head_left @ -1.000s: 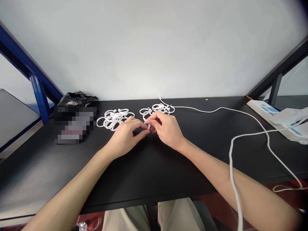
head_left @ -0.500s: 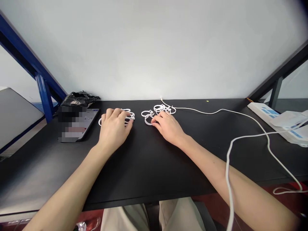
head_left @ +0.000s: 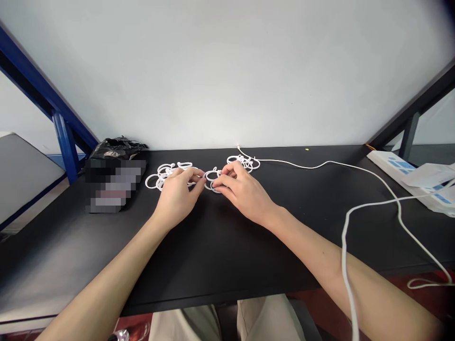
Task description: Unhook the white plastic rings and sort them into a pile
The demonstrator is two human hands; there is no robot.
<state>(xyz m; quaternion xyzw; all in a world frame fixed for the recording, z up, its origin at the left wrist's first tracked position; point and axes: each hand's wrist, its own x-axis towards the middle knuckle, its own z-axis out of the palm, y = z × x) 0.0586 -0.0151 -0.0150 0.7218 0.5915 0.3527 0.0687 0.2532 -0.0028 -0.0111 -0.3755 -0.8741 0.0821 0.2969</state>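
A few white curtain rings [head_left: 213, 175] with small eyelets are between my two hands, just above or on the black table. My left hand [head_left: 178, 192] pinches the left side of one ring with thumb and fingertips. From the right, my right hand [head_left: 248, 193] closes thumb and fingers on the same small group; its fingers partly hide the rings. Under and behind my left hand lies a pile of several white rings [head_left: 152, 181]. Behind my right fingers is another pile of rings [head_left: 254, 163].
A white cable [head_left: 305, 166] runs from the back wall to the right and loops over my right forearm. On the left lie a phone [head_left: 113, 187], blurred out, and a crumpled black plastic bag [head_left: 117, 148]. White-and-blue packaging [head_left: 398, 166] lies at the right.
My left hand has moved right, off the left pile, to the rings at my right hand. Those rings have shifted slightly left and toward me with my right hand.
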